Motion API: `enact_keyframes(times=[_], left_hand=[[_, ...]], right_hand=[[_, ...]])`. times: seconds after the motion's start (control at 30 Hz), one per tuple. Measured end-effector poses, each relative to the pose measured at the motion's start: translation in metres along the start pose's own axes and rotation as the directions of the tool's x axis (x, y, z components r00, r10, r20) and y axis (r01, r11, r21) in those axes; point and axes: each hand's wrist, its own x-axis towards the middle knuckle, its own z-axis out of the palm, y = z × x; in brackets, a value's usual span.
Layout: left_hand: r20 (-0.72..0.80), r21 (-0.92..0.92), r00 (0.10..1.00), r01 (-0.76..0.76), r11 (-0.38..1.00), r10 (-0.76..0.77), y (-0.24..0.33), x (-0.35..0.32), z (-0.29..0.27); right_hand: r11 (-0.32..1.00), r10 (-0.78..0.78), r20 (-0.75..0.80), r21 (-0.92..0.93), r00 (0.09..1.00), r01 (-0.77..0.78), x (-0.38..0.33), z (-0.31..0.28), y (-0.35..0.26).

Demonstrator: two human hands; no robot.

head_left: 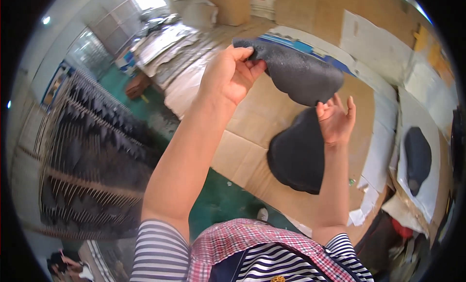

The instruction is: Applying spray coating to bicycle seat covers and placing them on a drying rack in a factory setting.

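A dark grey scalloped sheet (303,70), thin and slightly curved, is held up above the cardboard-covered table. My left hand (232,75) grips its left end between thumb and fingers. At the sheet's lower right edge is my right hand (336,119), palm turned up; its fingertips touch or nearly touch the edge, and the thumb stands apart. Below, a similar black scalloped piece (296,153) lies flat on the cardboard (242,155), partly hidden behind my right forearm. Whether it is one piece or a stack, I cannot tell.
Another dark piece (418,158) lies on a white surface at the right. To the left stands a rack (92,180) hung with many dark pieces. Flattened sheets (167,49) cover a table at the back left. Another person (73,267) is partly visible at lower left.
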Motion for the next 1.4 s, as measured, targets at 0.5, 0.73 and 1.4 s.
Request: enact_keyframes(times=[0.5, 0.73, 1.4], left_hand=[[0.094, 0.074, 0.837, -0.546, 0.834, 0.539, 0.318, -0.289, -0.147], [-0.312, 0.406, 0.543, -0.665, 0.627, 0.779, 0.486, -0.368, -0.245], [-0.402, 0.893, -0.007, -0.225, 0.391, 0.915, 0.535, -0.536, -0.406]], right_hand=[[0.708, 0.276, 0.537, -0.675, 0.798, 0.209, 0.039, 0.375, 0.242], [0.731, 0.482, 0.648, -0.668, 0.590, 0.137, 0.068, 0.533, 0.471], [0.444, 0.728, 0.471, -0.877, 0.497, 0.181, -0.034, 0.527, 0.714]])
